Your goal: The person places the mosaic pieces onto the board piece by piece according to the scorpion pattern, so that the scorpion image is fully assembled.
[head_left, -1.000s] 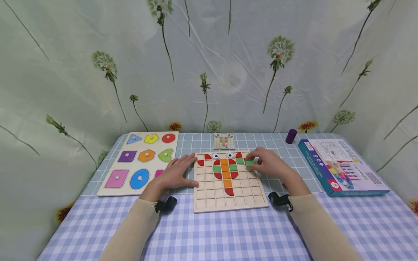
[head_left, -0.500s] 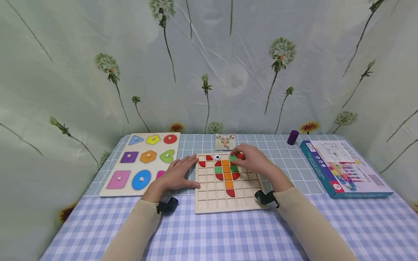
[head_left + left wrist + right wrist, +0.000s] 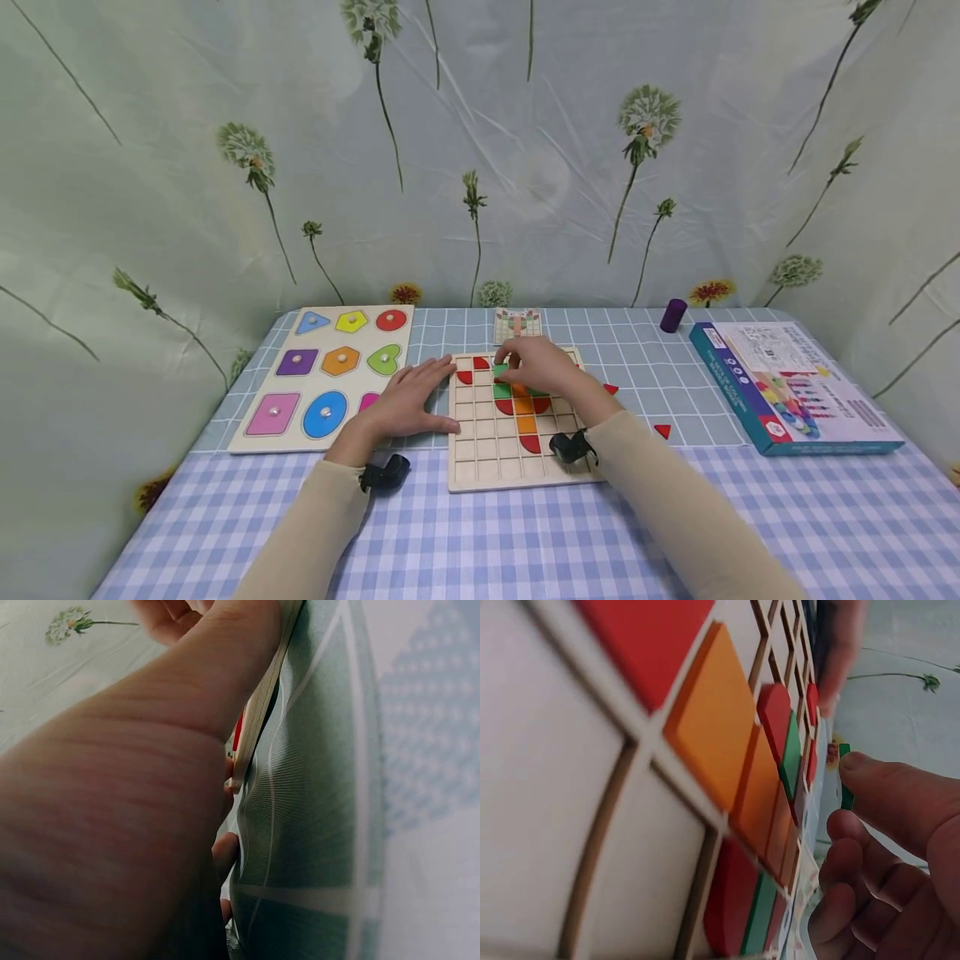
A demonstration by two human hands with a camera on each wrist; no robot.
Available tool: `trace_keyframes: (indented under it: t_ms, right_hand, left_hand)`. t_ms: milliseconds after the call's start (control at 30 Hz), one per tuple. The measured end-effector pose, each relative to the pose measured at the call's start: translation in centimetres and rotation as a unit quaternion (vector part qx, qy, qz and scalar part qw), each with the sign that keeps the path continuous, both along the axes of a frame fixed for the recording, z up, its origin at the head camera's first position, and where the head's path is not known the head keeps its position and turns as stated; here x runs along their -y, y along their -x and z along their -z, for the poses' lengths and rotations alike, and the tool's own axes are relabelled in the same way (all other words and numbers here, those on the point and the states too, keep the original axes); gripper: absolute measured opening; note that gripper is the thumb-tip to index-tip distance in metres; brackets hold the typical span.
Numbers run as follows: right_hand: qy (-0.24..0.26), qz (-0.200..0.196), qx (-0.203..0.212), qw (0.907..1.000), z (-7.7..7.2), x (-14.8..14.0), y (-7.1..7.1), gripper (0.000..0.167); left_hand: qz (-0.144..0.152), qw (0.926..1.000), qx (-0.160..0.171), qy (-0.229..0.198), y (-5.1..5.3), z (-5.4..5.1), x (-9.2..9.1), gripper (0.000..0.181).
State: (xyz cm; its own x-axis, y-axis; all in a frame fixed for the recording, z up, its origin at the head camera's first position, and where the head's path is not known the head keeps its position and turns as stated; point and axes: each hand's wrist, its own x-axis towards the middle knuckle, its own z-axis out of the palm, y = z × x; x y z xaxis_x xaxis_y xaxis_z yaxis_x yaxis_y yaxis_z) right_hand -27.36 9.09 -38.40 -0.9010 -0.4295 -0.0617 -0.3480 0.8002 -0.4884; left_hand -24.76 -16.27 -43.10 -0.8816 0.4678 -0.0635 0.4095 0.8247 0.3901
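My right hand point(image 3: 540, 367) pinches a green square tile point(image 3: 501, 369) between thumb and index finger, above the upper left-middle of a wooden grid board point(image 3: 480, 467). The right wrist view shows the tile edge-on, apart from the board. Orange squares point(image 3: 527, 424) run down the board's middle, with red rounded pieces point(image 3: 530, 444) and green squares about them. Part of this pattern is hidden behind the right hand. My left hand point(image 3: 401, 404) lies along the board's left edge with fingers extended, its thumb and fingertips at the rim.
A knobbed shape puzzle point(image 3: 318, 343) lies at the left. Behind the grid board is a small pattern card point(image 3: 517, 325). Two red pieces, one a triangle point(image 3: 662, 431), lie right of the board. Farther right are a purple cylinder point(image 3: 672, 316) and a flat box point(image 3: 795, 392).
My right hand has moved left across the board's upper part, from its right edge, carrying the green tile. The red pieces at the right have come into view. The left hand stays in place.
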Motion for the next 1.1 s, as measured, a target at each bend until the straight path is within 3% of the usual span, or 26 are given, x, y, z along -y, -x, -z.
trace_keyframes:
  t_ms: [600, 1100]
  right_hand:
    - [-0.036, 0.002, -0.005, 0.9993, 0.4, 2.6, 0.8, 0.02]
    - [0.031, -0.018, 0.01, 0.9993, 0.8, 2.5, 0.5, 0.016]
  left_hand:
    - [0.007, 1.0, -0.007, 0.0, -0.1, -0.2, 0.0, 0.103]
    - [0.004, 1.0, -0.007, 0.003, 0.0, 0.0, 0.0, 0.103]
